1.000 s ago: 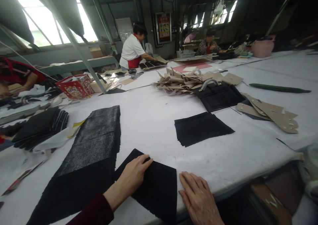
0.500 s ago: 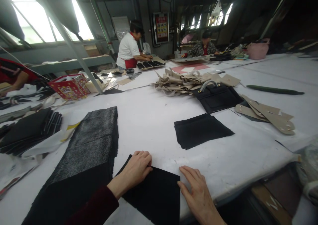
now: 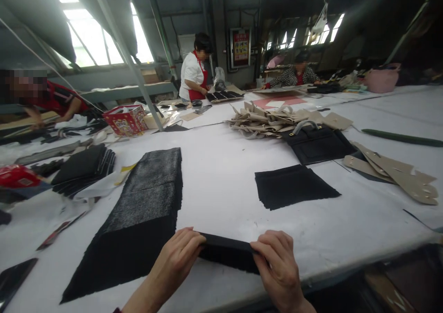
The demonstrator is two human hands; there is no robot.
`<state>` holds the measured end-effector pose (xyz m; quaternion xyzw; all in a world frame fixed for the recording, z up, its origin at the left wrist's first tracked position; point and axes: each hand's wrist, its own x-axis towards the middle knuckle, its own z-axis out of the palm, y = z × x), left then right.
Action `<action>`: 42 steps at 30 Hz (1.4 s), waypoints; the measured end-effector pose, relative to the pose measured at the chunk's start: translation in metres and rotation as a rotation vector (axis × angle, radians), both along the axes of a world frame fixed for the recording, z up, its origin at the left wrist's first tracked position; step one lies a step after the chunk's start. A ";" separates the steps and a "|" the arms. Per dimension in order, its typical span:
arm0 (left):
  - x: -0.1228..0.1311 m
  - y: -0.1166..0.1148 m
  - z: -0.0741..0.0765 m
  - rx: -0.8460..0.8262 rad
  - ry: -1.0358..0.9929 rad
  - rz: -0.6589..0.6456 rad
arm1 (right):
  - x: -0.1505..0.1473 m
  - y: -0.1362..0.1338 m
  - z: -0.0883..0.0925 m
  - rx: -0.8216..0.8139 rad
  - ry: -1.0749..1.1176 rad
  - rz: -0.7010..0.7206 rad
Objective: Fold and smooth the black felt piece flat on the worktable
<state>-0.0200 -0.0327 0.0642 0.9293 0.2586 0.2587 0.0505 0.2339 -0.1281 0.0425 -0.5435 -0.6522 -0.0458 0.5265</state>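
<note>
Between my two hands a piece of black fabric (image 3: 228,254) is folded into a narrow strip near the table's front edge. My left hand (image 3: 180,253) pinches its left end, fingers closed over the fold. At the right end my right hand (image 3: 278,262) grips it with thumb and bent fingers. Left of my hands lies a long stack of black fabric (image 3: 138,239), its far part grey and fuzzy-looking. Beyond my right hand a smaller stack of black fabric pieces (image 3: 296,187) rests flat.
Past the small stack are a black bag panel with a handle (image 3: 316,142), a pile of beige pieces (image 3: 263,119) and beige straps (image 3: 398,170). A red patterned bag (image 3: 125,120) stands far left by a slanted pole (image 3: 129,64). Several people work around the white table (image 3: 214,174).
The black piece lay spread flat under my left hand; now it is folded into a strip. My right hand has closed on its end. The view has swung left.
</note>
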 end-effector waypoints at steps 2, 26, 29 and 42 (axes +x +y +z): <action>-0.010 -0.012 0.000 0.032 -0.055 0.046 | -0.006 -0.004 0.012 0.061 -0.064 0.018; 0.104 0.037 0.001 -0.987 -0.114 0.183 | 0.157 0.020 0.017 -0.841 0.699 0.126; 0.174 0.076 -0.003 -0.874 -0.059 0.183 | 0.223 0.057 0.011 -0.848 0.503 -0.043; 0.308 0.153 -0.043 -0.441 0.016 0.370 | 0.328 0.182 -0.027 -0.742 -0.065 -0.469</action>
